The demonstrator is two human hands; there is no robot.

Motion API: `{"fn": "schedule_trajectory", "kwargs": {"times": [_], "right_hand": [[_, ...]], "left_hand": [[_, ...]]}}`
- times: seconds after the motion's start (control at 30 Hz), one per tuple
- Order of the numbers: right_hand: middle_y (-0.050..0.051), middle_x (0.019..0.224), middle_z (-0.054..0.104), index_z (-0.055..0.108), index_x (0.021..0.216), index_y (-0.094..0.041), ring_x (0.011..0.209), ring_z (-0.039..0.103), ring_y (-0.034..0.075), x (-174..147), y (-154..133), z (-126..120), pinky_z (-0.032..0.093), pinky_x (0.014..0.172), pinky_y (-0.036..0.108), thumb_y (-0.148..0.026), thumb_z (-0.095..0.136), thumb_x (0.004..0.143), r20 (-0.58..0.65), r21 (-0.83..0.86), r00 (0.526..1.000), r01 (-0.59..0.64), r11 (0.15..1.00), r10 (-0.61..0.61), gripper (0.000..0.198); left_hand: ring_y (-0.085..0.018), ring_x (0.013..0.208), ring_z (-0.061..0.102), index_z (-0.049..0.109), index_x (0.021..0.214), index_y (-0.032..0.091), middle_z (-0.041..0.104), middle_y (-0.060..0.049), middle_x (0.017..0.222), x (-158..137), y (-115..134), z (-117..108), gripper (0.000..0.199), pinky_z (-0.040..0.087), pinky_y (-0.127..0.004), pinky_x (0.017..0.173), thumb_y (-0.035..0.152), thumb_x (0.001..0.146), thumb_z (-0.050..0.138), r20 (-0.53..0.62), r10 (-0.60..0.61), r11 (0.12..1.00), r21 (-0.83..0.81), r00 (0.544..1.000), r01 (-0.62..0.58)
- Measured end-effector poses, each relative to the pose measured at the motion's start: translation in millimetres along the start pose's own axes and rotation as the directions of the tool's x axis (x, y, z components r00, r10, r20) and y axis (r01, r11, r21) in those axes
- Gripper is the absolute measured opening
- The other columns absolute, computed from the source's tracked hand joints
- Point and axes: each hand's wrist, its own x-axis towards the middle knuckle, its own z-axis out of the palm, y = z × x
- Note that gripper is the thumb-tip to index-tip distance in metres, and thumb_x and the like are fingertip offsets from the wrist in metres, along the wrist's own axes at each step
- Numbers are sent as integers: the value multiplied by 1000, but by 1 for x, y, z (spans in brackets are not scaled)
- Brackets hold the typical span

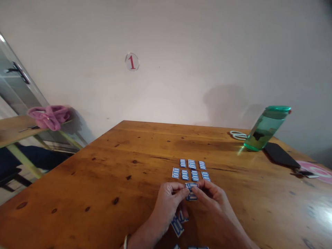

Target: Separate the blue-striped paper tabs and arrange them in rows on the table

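My left hand [172, 197] and my right hand [211, 197] meet near the front of the wooden table [145, 152]. Between their fingertips is a small blue-and-white card [192, 197], pinched from both sides. Just beyond it, several similar small cards [184, 174] lie in two rows, spaced a little apart. Under my left wrist, another card [177, 226] lies at a slant, overlapping one partly covered by the hand. More pieces peek in at the bottom edge of the view, mostly cut off.
At the right stand a green bottle [267, 129], a white cable [238, 135], a dark phone-like slab [281, 155] and a pink round sticker [317, 171]. A pink cloth [50, 117] lies on another table at the left. A wall closes off the far side.
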Motion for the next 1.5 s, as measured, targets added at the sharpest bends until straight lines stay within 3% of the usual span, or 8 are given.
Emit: {"fn": "schedule_trajectory", "kwargs": {"times": [0.33,0.5,0.67,0.73,0.83,1.0,1.17,1.5], "right_hand": [[-3,56,57,52,60,-18,53,49,12,2,6,1,36,51,24,-45,68,62,-3,-11,1000,-19,1000,19,31],[-3,54,54,52,61,-18,53,48,12,0,6,7,36,50,24,-44,67,64,-44,-42,999,17,999,-19,30],[-1,62,58,55,71,-18,58,52,14,-3,3,8,39,54,25,-37,59,73,60,-141,998,21,990,-13,19],[-2,63,58,56,72,-18,58,50,14,-4,3,6,38,54,25,-28,56,75,131,-330,991,67,942,-25,10],[-1,66,56,57,69,-19,60,49,14,-7,3,4,37,56,25,-13,53,71,293,-585,955,214,782,-42,7],[2,81,57,60,79,-19,72,51,16,-10,5,5,38,64,26,-7,53,66,459,-721,888,346,600,39,19],[4,85,56,57,82,-19,79,50,19,-11,7,5,39,70,29,-7,50,68,511,-748,857,408,524,63,20],[4,81,54,49,74,-19,74,48,18,-13,8,7,38,66,29,-5,47,70,548,-734,835,454,505,46,15]], "left_hand": [[-7,28,41,57,55,14,48,4,33,0,1,1,37,23,-17,32,50,63,62,27,5,1000,-17,1000,-5],[-6,31,42,61,59,14,48,5,42,0,5,2,27,24,-17,33,39,57,68,-54,33,997,-67,998,-37],[-4,31,36,58,57,14,46,6,37,2,11,-8,19,21,-16,34,32,61,65,-159,63,993,-86,985,-78],[-4,29,34,56,59,15,45,6,35,4,14,-14,19,17,-16,33,32,62,63,-213,71,990,-108,974,-95],[-3,27,30,54,60,15,45,6,33,5,18,-21,20,14,-17,33,34,62,62,-249,81,983,-142,965,-119],[-3,28,34,52,59,15,46,6,34,4,21,-22,20,17,-16,32,32,60,62,-264,92,970,-193,960,-146],[-4,30,39,51,59,15,46,6,36,4,20,-21,19,18,-16,32,31,60,61,-260,100,969,-194,960,-153],[-4,30,40,51,59,16,46,7,38,4,22,-22,20,18,-15,31,32,59,62,-267,95,967,-204,959,-152]]}}
